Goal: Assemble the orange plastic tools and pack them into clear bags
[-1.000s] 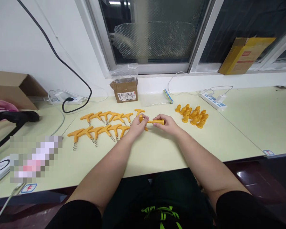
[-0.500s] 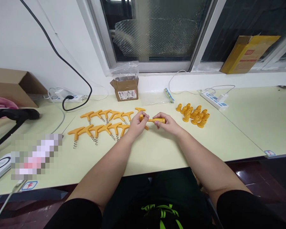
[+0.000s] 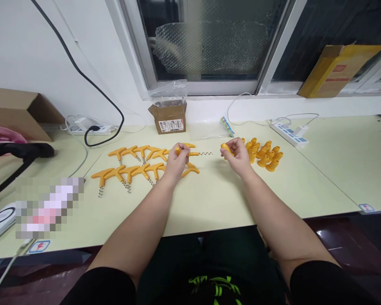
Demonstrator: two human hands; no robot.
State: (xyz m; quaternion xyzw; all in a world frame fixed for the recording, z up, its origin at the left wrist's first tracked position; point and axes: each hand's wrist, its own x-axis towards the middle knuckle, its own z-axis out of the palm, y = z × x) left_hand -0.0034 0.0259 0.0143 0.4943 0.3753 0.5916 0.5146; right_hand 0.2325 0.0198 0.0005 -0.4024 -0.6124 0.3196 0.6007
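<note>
My left hand (image 3: pixel 178 161) is closed round the yellow handle of a corkscrew (image 3: pixel 194 154), whose bare metal spiral points to the right. Across a small gap, my right hand (image 3: pixel 239 157) grips a yellow plastic sleeve (image 3: pixel 226 148) between thumb and fingers. Two rows of yellow T-handled corkscrews (image 3: pixel 141 169) lie on the table left of my left hand, their spirals exposed. Beyond my right hand stands a cluster of yellow sleeves (image 3: pixel 264 159) with flared bases, partly hidden by the hand.
An opened cardboard box (image 3: pixel 171 119) and a clear plastic bag (image 3: pixel 208 130) lie along the wall. Power strips (image 3: pixel 288 133) with cables sit at the back. To the left are a black curved stand (image 3: pixel 22 150) and a blurred-out object (image 3: pixel 51 207) on the pale table (image 3: pixel 206 207).
The sleeve has come off the corkscrew, baring its spiral. My right hand has moved right with the sleeve, and my left hand slightly left with the corkscrew.
</note>
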